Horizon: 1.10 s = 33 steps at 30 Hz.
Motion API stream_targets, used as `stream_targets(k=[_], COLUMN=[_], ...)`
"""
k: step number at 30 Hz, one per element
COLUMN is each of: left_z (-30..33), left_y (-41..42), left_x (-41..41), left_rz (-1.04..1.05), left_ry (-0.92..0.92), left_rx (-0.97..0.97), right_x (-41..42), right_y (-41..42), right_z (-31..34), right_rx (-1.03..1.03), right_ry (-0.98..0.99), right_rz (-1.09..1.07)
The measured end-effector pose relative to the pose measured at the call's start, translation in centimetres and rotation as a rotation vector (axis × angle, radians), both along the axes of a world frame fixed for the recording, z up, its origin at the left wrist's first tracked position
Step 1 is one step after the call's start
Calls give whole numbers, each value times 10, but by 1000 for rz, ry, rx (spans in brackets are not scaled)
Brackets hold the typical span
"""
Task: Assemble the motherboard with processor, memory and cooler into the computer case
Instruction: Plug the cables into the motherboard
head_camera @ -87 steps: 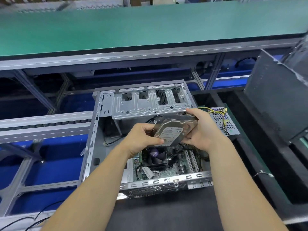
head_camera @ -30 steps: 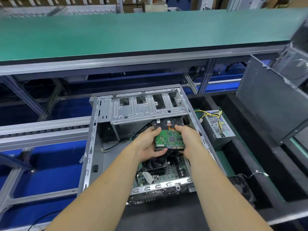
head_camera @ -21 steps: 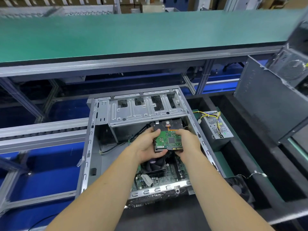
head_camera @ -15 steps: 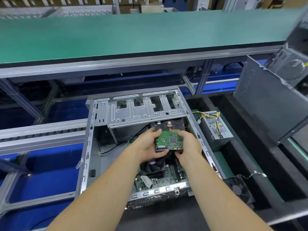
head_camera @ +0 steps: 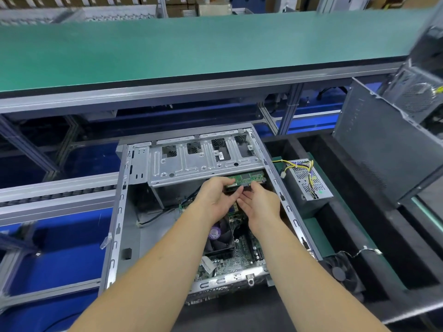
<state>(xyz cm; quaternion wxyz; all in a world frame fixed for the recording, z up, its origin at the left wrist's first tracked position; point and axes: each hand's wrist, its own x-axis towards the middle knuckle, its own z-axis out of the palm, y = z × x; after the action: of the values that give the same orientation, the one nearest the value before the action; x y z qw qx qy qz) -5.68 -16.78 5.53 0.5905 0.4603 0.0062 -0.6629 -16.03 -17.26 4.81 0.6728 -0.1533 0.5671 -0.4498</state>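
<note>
The open grey computer case lies flat in front of me. A motherboard sits on its floor, with a black cooler fan on top. A hard drive, green circuit board up, is mostly pushed in under the silver drive cage; only its near edge shows. My left hand curls its fingers on the drive's near left corner. My right hand touches the drive's near edge with fairly straight fingers.
A power supply with yellow wires lies just right of the case. A loose black fan sits at the near right. A grey side panel leans at the far right. A green conveyor belt runs across behind.
The hard drive was turned circuit board up, lowered into the case and slid away from me under the drive cage. Both hands moved forward with it.
</note>
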Motion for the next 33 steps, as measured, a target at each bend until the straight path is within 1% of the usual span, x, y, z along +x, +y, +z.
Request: stream_targets(k=[1,3,5,7,8,10,11,12,14,15,16,19,20,21,23,26,27,28,29,30,32,33], left_z=[1,3,-1,-6,-11,-21,-23,-23,-21,-19,-16,-9,-7,-6,-7,-10,-10,-10,-10,-9,-7,-6], left_y=[0,0,0,3,5,10,13,16,19,20,21,27,31,34,39,45,46,48,50,52,53,53], left_x=[2,7,12,15,18,25,27,29,31,32,32,36,37,39,43,47,49,51,52,52,54,55], left_rz=[-18,-65,-144,-277,-365,-541,-613,-666,-704,-698,-686,-667,-667,-670,-664,-493,-459,-476,-536,-618,-743,-755], left_ry=[-29,-152,-354,-668,-867,-1263,-1401,-1475,-1479,-1462,-1444,-1309,-1281,-1283,-1359,-1437,-1442,-1438,-1424,-1403,-1427,-1468], left_rx=[-5,24,127,231,227,139,106,92,66,47,29,-82,-127,-164,-206,-182,-182,-201,-231,-262,-313,-328], right_x=[2,6,10,12,12,8,6,5,6,7,7,7,6,5,1,-10,-13,-14,-15,-13,-9,-7], right_y=[-3,-11,-20,-27,-28,-27,-27,-27,-26,-25,-23,-8,-4,-2,1,1,2,2,2,4,9,9], right_z=[-1,-2,0,1,0,0,0,0,1,1,1,-1,-1,0,2,4,4,2,2,1,1,1], right_rx=[-11,-30,-35,-21,-17,-25,-28,-30,7,27,-15,-312,-389,-444,-554,-680,-739,-822,-909,-974,-1016,-1003], right_ry=[22,30,-3,-39,-35,-22,-27,-17,63,142,263,637,700,736,792,831,883,962,1022,1026,903,837], right_rz=[8,25,26,28,45,79,92,116,206,277,369,743,851,924,1012,1168,1197,1184,1142,1082,957,907])
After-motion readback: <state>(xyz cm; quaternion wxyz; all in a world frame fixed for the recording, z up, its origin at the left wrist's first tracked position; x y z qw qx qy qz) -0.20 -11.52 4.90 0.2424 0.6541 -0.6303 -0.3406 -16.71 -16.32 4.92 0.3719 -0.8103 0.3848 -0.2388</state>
